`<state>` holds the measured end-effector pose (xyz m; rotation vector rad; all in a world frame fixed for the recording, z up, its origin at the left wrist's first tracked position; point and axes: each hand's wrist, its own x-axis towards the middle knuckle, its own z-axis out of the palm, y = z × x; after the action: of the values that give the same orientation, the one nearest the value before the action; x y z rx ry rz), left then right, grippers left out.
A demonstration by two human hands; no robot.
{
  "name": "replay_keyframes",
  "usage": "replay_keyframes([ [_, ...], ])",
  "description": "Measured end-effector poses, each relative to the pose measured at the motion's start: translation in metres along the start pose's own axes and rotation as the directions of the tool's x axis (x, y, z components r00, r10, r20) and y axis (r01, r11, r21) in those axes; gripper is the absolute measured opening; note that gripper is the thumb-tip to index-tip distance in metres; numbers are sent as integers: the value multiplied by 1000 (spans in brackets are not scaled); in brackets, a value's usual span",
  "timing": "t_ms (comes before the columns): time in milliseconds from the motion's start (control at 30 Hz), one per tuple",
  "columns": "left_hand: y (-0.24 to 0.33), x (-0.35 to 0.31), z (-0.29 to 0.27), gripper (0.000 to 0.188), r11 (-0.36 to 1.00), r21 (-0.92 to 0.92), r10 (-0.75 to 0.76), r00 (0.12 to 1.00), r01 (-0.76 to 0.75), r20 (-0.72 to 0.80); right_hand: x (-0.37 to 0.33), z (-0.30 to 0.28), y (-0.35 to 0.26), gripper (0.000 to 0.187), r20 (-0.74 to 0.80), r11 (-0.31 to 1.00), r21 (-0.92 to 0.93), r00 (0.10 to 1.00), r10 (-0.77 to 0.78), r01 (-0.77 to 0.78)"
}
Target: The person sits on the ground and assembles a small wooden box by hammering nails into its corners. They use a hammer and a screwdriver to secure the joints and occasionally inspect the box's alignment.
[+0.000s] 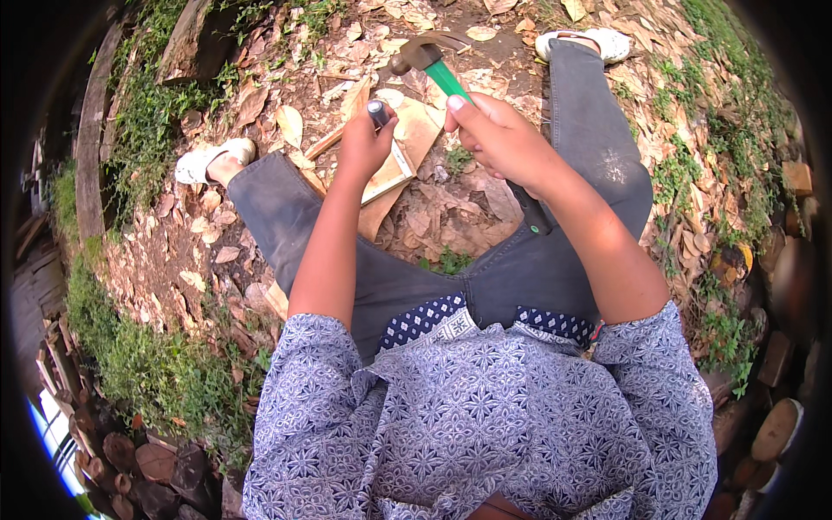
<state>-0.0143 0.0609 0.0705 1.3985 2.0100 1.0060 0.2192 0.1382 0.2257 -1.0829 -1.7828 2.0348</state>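
Note:
My right hand (pixel 503 143) grips the green handle of a claw hammer (pixel 422 57), its thumb lying along the handle. The dark hammer head is raised off the ground, just beyond my left hand. My left hand (pixel 366 143) is wrapped round a dark, round-handled tool (pixel 378 112) with a metal cap on its upper end. Its lower end is hidden behind the hand, so its kind does not show. Below and beside that hand lies a flat wooden board (pixel 422 130), with a pale wooden strip (pixel 387 179) on it. Part of the wood is hidden by my left hand and forearm.
My legs are spread on either side of the wood, on ground covered with dry leaves (pixel 433 212). A thick log (pixel 192 43) lies at the far left, near a long weathered beam (pixel 89 139). Stacked cut logs (pixel 777 429) line the right edge, others the lower left.

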Motion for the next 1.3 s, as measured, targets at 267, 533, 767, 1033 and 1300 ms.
replay_keyframes([
  [267, 12, 4, -4, 14, 998, 57, 2, 1000, -3, 17, 3, 4, -2, 39, 28, 998, -55, 999, -33, 34],
  [533, 19, 7, -5, 15, 989, 146, 2, 998, -11, 59, 6, 25, -44, 44, -99, 862, -169, 862, -498, 478],
  [767, 1, 11, -5, 15, 996, 86, -18, 999, 14, 50, 28, 15, -38, 43, 22, 809, -489, 932, -361, 325],
  [1033, 1, 3, -10, 14, 998, 53, -48, 997, 45, 63, 50, 15, -39, 45, 142, 727, -603, 940, -309, 330],
  [1300, -35, -2, 4, 16, 995, -98, 19, 999, -21, -28, 65, 12, -19, 44, 112, 720, -655, 972, -206, 228],
])
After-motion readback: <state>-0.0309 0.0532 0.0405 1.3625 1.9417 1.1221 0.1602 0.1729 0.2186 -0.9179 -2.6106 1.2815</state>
